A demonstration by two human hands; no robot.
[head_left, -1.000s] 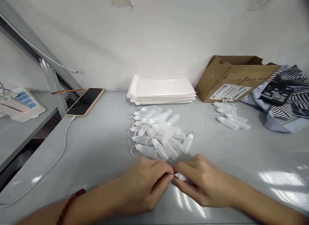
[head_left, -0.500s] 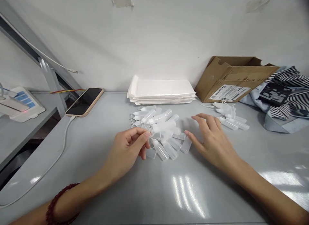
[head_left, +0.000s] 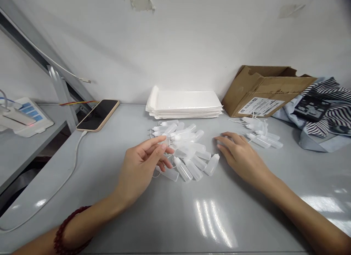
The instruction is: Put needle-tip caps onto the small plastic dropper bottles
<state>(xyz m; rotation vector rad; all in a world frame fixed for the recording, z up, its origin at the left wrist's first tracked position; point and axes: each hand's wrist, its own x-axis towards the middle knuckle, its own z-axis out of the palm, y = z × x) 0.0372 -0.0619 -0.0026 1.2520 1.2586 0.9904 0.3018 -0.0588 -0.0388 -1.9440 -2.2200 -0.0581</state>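
A loose pile of translucent plastic bottles [head_left: 193, 169] with white caps and thin loops lies on the grey table. At the pile's left edge is my left hand [head_left: 144, 162], fingers apart, with nothing seen between them. To the right of the pile, my right hand [head_left: 242, 154] rests low over the table. Its fingers curve over a translucent bottle [head_left: 225, 142], mostly hidden beneath them. Farther right, a smaller group of bottles [head_left: 259, 140] lies in front of the box.
A stack of white padded envelopes [head_left: 189, 99] is behind the pile. A cardboard box [head_left: 246, 90] and striped cloth [head_left: 319, 129] are at the right. On the left are a phone [head_left: 98, 115] with a white cable and a white device [head_left: 20, 118].
My left hand's fingers have spread at the pile's edge. The right hand has shifted slightly right, away from the bottle at the pile's right edge, and now covers another bottle.
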